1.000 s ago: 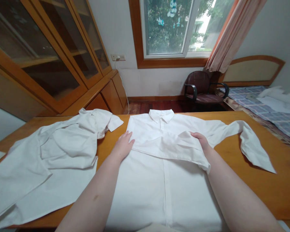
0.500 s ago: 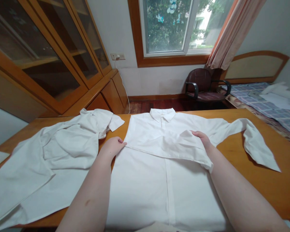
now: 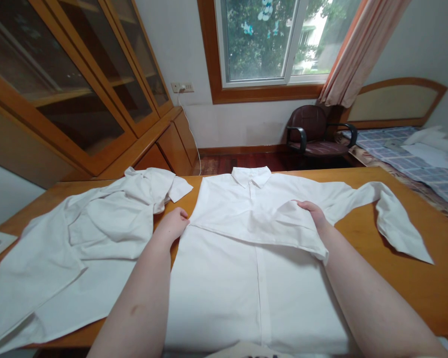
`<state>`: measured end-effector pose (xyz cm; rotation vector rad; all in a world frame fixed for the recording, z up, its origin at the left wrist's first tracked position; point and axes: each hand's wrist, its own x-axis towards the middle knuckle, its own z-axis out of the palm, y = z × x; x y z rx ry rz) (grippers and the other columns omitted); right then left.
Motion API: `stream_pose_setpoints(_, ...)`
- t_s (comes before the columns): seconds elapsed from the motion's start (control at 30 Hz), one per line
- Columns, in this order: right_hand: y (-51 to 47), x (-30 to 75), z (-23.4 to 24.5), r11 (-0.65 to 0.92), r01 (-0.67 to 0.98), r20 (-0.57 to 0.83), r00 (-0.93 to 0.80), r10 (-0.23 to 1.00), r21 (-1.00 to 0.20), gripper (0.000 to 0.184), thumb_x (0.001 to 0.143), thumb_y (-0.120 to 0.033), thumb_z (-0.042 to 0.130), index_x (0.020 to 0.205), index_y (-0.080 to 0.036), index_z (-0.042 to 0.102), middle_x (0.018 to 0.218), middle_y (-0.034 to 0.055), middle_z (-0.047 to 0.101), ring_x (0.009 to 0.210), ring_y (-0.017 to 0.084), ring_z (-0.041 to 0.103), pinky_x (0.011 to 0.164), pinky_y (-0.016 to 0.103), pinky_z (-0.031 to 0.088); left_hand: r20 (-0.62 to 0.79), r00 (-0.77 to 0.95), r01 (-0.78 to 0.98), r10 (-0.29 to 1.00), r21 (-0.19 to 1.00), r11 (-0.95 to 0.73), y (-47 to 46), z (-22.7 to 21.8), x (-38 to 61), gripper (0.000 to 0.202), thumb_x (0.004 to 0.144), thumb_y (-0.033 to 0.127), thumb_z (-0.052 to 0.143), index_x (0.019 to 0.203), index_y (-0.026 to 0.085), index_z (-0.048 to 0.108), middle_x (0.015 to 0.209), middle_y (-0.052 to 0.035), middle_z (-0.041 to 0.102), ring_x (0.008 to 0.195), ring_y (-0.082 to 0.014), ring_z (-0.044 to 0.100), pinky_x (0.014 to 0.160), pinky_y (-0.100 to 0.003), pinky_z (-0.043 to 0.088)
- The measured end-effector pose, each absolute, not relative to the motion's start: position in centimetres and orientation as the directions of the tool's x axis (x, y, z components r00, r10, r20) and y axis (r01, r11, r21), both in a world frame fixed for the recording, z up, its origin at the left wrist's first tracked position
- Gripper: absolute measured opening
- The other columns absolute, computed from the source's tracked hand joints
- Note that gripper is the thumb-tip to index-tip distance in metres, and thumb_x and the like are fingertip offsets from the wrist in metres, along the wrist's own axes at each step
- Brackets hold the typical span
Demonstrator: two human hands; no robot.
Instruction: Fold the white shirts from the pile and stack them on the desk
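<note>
Gripping the smooth white shirt [image 3: 254, 293], left hand [image 3: 172, 223] is fisted; right hand [image 3: 311, 214] lies flat on it.

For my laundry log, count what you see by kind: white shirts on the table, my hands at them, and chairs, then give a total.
White shirts: 2, the flat shirt and the rumpled shirt
Hands at the flat shirt: 2, the left hand and the right hand
Chairs: 1, the dark chair
Total: 5
</note>
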<state>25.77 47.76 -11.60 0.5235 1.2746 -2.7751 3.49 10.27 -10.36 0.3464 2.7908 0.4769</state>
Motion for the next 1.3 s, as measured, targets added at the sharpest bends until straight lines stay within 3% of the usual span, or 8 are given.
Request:
stream_pose_setpoints(0.23, 47.8, 25.8, -11.5, -0.645, 0.174, -0.3, -0.95, 0.09, -0.744, 0.009, 0.066, -0.027, 0.059, 0.071, -0.02, 0.055, 0.069, 0.0035, 0.066, 0.07, 0.024, 0.066, 0.074, 0.041, 0.053, -0.217, -0.932, 0.234, 0.29, 0.252, 0.939, 9.8, -10.9, 2.9, 0.013, 0.073, 0.027, 0.057, 0.084, 0.021, 0.052, 0.084, -0.0036, 0.065, 0.074, -0.0191, 0.061, 0.062, -0.027, 0.041)
stream_pose_setpoints(0.4, 47.8, 25.8, -11.4, -0.621, 0.172, -0.291, -0.952, 0.096, -0.765, 0.01, 0.067, -0.028, 0.06, 0.071, -0.021, 0.054, 0.068, 0.0036, 0.065, 0.071, 0.025, 0.065, 0.074, 0.041, 0.052, -0.201, -0.957, 0.168, 0.21, 0.208, 0.964, 9.9, -10.3, 3.1, 0.016, 0.08, 0.024, 0.045, 0.089, 0.019, 0.057, 0.092, -0.0094, 0.067, 0.083, -0.0223, 0.063, 0.067, -0.029, 0.043)
stream_pose_setpoints(0.53, 47.7, 25.8, -11.3, -0.619, 0.188, -0.303, -0.949, 0.085, -0.763, 0.011, 0.067, -0.03, 0.059, 0.07, -0.022, 0.053, 0.07, 0.0041, 0.066, 0.071, 0.026, 0.065, 0.074, 0.042, 0.052, -0.266, -0.885, 0.31, 0.382, 0.277, 0.91, 9.6, -9.9, 3.5, 0.029, 0.076, 0.025, 0.051, 0.103, 0.019, 0.059, 0.102, -0.0072, 0.067, 0.091, -0.0205, 0.062, 0.075, -0.027, 0.044)
stream_pose_setpoints(0.67, 47.6, 25.9, -11.1, -0.598, 0.19, -0.303, -0.948, 0.094, -0.779, 0.011, 0.066, -0.03, 0.06, 0.069, -0.023, 0.052, 0.062, 0.0022, 0.062, 0.067, 0.025, 0.063, 0.074, 0.042, 0.052, -0.256, -0.846, 0.415, 0.467, 0.235, 0.879, 9.6, -10.1, 3.6, 0.043, 0.067, 0.021, 0.061, 0.11, 0.019, 0.058, 0.103, -0.0064, 0.067, 0.092, -0.0201, 0.062, 0.076, -0.026, 0.044)
stream_pose_setpoints(1.0, 47.4, 25.9, -10.9, -0.647, 0.173, -0.31, -0.945, 0.103, -0.742, 0.011, 0.064, -0.026, 0.06, 0.066, -0.023, 0.05, 0.059, -0.0005, 0.057, 0.053, 0.019, 0.057, 0.07, 0.038, 0.052, -0.089, -0.895, 0.422, 0.437, 0.149, 0.894, 10.6, -8.6, 4.4, 0.017, 0.072, 0.022, 0.052, 0.086, 0.024, 0.062, 0.089, -0.0019, 0.068, 0.08, -0.0184, 0.061, 0.062, -0.026, 0.039)
stream_pose_setpoints(1.1, 47.4, 25.9, -10.8, -0.625, 0.177, -0.307, -0.946, 0.105, -0.76, 0.011, 0.064, -0.028, 0.06, 0.067, -0.023, 0.051, 0.06, 0.0002, 0.058, 0.057, 0.021, 0.059, 0.071, 0.04, 0.052, -0.101, -0.887, 0.437, 0.451, 0.13, 0.89, 10.6, -8.5, 4.4, 0.012, 0.071, 0.025, 0.055, 0.082, 0.024, 0.059, 0.085, -0.0009, 0.067, 0.075, -0.0178, 0.059, 0.058, -0.026, 0.036)
stream_pose_setpoints(1.3, 47.6, 25.9, -10.8, -0.636, 0.182, -0.322, -0.94, 0.111, -0.75, 0.01, 0.064, -0.027, 0.06, 0.068, -0.023, 0.053, 0.06, 0.0006, 0.06, 0.065, 0.024, 0.063, 0.072, 0.041, 0.052, -0.113, -0.875, 0.46, 0.471, 0.111, 0.881, 10.6, -8.7, 4.4, 0.014, 0.067, 0.015, 0.053, 0.076, 0.025, 0.057, 0.078, 0.0004, 0.065, 0.068, -0.0163, 0.057, 0.054, -0.026, 0.033)
